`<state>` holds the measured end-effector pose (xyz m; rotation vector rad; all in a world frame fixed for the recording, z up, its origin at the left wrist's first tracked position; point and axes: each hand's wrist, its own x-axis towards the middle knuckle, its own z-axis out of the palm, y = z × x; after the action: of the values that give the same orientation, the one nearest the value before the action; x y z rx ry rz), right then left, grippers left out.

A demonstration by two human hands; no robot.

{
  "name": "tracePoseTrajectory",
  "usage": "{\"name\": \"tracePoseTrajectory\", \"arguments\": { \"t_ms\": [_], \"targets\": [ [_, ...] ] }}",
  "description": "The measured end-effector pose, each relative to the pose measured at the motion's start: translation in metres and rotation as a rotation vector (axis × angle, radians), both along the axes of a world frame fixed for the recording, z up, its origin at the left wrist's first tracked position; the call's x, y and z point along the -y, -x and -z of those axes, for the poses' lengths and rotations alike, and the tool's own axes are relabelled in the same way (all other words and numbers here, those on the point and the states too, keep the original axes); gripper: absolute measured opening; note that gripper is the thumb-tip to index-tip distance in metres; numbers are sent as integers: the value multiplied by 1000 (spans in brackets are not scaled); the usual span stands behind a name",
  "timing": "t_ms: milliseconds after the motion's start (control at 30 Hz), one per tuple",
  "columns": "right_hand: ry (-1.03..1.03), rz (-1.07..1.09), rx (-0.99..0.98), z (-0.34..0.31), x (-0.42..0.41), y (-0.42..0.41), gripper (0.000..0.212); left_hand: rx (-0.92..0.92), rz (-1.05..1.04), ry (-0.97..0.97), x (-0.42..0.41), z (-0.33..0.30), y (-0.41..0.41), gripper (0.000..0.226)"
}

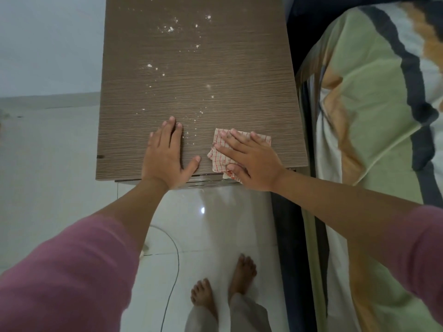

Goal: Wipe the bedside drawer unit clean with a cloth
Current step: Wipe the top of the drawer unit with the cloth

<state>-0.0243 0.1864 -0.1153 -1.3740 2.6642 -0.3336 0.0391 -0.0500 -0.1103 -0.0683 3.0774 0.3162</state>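
- I see the drawer unit (203, 75) from above, its brown wood-grain top filling the upper middle of the head view, with the bed just to its right.
- White crumbs (170, 29) are scattered over the top, thickest toward the far edge, with a thinner trail running down toward the near edge between my two hands.
- My left hand (165, 154) lies flat on the top near the front edge, palm down; the four fingers are straight and close together, the thumb spread out to the side. It holds nothing.
- My right hand (249, 159) presses flat on the cloth (221, 152), fingers straight and spread apart, pointing up and to the left.
- The cloth is a pale checked piece with red lines, folded and lying on the near right part of the top; its lower corner hangs over the front edge beneath my palm.
- The two hands are apart, with a strip of bare, lightly dusted wood between them.
- Both arms wear pink sleeves (67, 271) pushed up the forearm.
- Below the front edge I see a glossy white tiled floor (215, 236), my bare feet (242, 271), and a thin pale cable (176, 259) curving across the tiles.
- A green, orange and dark-striped blanket (366, 92) covers the bed at the right.
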Motion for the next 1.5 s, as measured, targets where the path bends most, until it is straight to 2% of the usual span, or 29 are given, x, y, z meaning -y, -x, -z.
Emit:
{"name": "tracePoseTrajectory", "arguments": {
  "t_ms": [300, 700, 800, 900, 1033, 1167, 1333, 1500],
  "targets": [
    [-36, -23, 99, -3, -7, -27, 51, -13, 12, 5, 1, 1, -1, 84],
    [-46, -10, 431, -53, -9, -54, 50, 26, 33, -9, 3, 1, -1, 87],
    [-17, 22, 434, -72, -2, -47, 48, 69, 40, 5, 3, -1, -1, 86],
    [106, 115, 413, -87, 9, -15, 48, 133, 40, 14, 3, -5, 0, 87],
    [177, 141, 371, -95, 30, 50, 48, 188, 14, -91, 1, -13, -3, 90],
    [260, 164, 393, -98, 59, 112, 46, 124, -5, -158, 15, -25, 20, 88],
    [180, 105, 302, -96, 85, 192, 49, 35, -114, -94, 47, -34, 118, 83],
    [186, 57, 225, -80, 103, 272, 51, 84, -100, -37, 64, -19, 199, 82]
  ]
}}
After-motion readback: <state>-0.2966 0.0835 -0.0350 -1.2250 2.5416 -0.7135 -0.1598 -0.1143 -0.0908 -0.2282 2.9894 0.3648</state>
